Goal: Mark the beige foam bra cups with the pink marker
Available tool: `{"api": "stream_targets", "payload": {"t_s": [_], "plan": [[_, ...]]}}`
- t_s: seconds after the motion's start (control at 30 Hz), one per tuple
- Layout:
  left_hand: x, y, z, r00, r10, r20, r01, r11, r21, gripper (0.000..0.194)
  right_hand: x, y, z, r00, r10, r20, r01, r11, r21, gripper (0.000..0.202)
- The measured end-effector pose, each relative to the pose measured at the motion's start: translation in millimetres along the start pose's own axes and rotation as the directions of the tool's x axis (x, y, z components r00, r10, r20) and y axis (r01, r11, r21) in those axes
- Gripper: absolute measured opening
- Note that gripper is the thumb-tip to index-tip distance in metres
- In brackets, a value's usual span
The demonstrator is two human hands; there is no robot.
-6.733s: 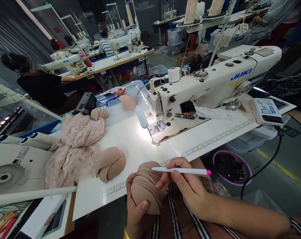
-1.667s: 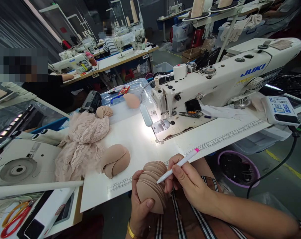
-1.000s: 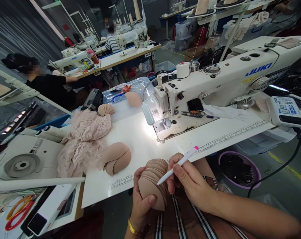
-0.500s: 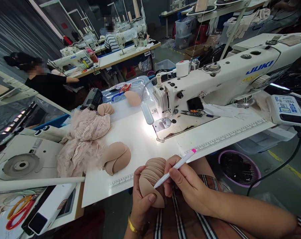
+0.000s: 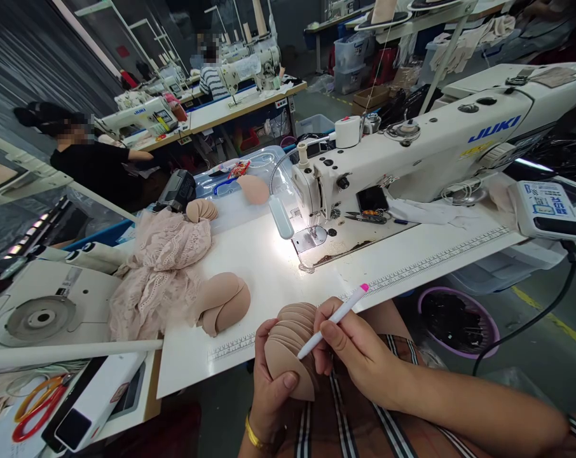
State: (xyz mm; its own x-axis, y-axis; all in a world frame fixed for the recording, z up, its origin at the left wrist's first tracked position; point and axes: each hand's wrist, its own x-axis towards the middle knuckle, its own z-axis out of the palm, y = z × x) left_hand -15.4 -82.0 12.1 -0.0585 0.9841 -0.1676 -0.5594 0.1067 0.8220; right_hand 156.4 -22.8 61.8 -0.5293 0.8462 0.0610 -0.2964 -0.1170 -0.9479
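Near the table's front edge, my left hand [image 5: 269,388] grips a fanned stack of beige pads [image 5: 285,362], thumb on the front pad. My right hand [image 5: 352,343] holds a white pen [image 5: 333,321] between thumb and fingers, its pink end up to the right. The pen's tip is at the edge of the front pad; whether it touches is too small to tell. Left of my hands, another small pile of beige pads [image 5: 224,302] rests on the white table [image 5: 185,362].
A white sewing machine [image 5: 426,152] stands behind my hands, with black snips [image 5: 367,218] on its bed. Beige lace fabric [image 5: 166,254] is heaped at the left. Red and orange scissors [image 5: 40,407] lie lower left. A person in black [image 5: 97,168] sits beyond.
The pen in my right hand has tilted slightly, its pink end moving a little left and its tip shifting slightly right along the pad. The person in black has moved slightly.
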Motion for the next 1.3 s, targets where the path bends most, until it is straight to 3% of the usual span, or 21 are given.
{"api": "stream_targets", "payload": {"t_s": [0.2, 0.3, 0.4, 0.47, 0.57, 0.67, 0.73, 0.83, 0.93, 1.03, 1.07, 1.1, 1.17, 1.2, 1.3], "plan": [[2, -2, -10.7, 0.999, 0.007, -0.049, -0.005, 0.999, 0.052, 0.094, 6, 6, -5, 0.996, 0.085, 0.022, -0.087, 0.978, 0.187, 0.044], [9, 6, -25.6, 0.994, 0.103, -0.039, -0.090, 0.963, 0.254, 0.097, 11, 2, -19, 0.997, -0.031, -0.077, 0.039, 0.994, 0.101, 0.037], [18, 28, -32.9, 0.970, 0.225, 0.090, -0.239, 0.832, 0.501, 0.100, 17, -12, -34, 0.990, -0.117, -0.079, 0.095, 0.967, -0.238, 0.035], [25, 45, -30.6, 0.942, 0.234, 0.240, -0.334, 0.707, 0.623, 0.099, 23, -23, -37, 0.999, -0.035, 0.031, 0.044, 0.921, -0.388, 0.047], [38, 63, -20.5, 0.859, 0.211, 0.465, -0.505, 0.493, 0.708, 0.104, 36, -31, -31, 0.982, 0.077, 0.175, 0.015, 0.882, -0.470, 0.074], [56, 64, -11.3, 0.778, 0.212, 0.592, -0.626, 0.338, 0.703, 0.113, 50, -21, -21, 0.983, 0.063, 0.174, 0.042, 0.839, -0.543, 0.066], [67, 58, -9.2, 0.774, 0.208, 0.599, -0.633, 0.307, 0.711, 0.112, 59, -7, -19, 0.988, 0.061, 0.139, 0.027, 0.830, -0.557, 0.059], [74, 51, -14.7, 0.802, 0.249, 0.543, -0.598, 0.325, 0.733, 0.103, 65, 14, -24, 0.991, 0.099, 0.088, -0.045, 0.875, -0.481, 0.055], [66, 43, -27.7, 0.826, 0.415, 0.382, -0.537, 0.375, 0.756, 0.094, 68, 26, -35, 0.996, 0.091, 0.010, -0.081, 0.924, -0.374, 0.055], [50, 22, -36.6, 0.837, 0.548, 0.009, -0.401, 0.601, 0.692, 0.076, 69, 31, -43, 0.997, 0.008, -0.079, -0.026, 0.974, -0.226, 0.054], [45, 13, -36.5, 0.852, 0.514, -0.099, -0.360, 0.713, 0.602, 0.067, 68, 33, -44, 0.996, -0.021, -0.090, 0.008, 0.989, -0.149, 0.056], [41, 3, -34.6, 0.891, 0.433, -0.140, -0.325, 0.820, 0.472, 0.061, 68, 34, -42, 0.994, -0.053, -0.093, 0.047, 0.997, -0.067, 0.058], [38, -17, -26.8, 0.968, 0.238, -0.080, -0.224, 0.963, 0.152, 0.063, 64, 36, -33, 0.990, -0.109, -0.085, 0.115, 0.991, 0.070, 0.065], [38, -24, -21.9, 0.985, 0.170, -0.010, -0.170, 0.985, -0.006, 0.065, 60, 37, -26, 0.989, -0.126, -0.082, 0.134, 0.985, 0.111, 0.067], [44, -35, -11.6, 0.981, 0.155, 0.120, -0.099, 0.922, -0.374, 0.060, 45, 42, -4, 0.983, -0.174, -0.056, 0.180, 0.974, 0.136, 0.067]]}}
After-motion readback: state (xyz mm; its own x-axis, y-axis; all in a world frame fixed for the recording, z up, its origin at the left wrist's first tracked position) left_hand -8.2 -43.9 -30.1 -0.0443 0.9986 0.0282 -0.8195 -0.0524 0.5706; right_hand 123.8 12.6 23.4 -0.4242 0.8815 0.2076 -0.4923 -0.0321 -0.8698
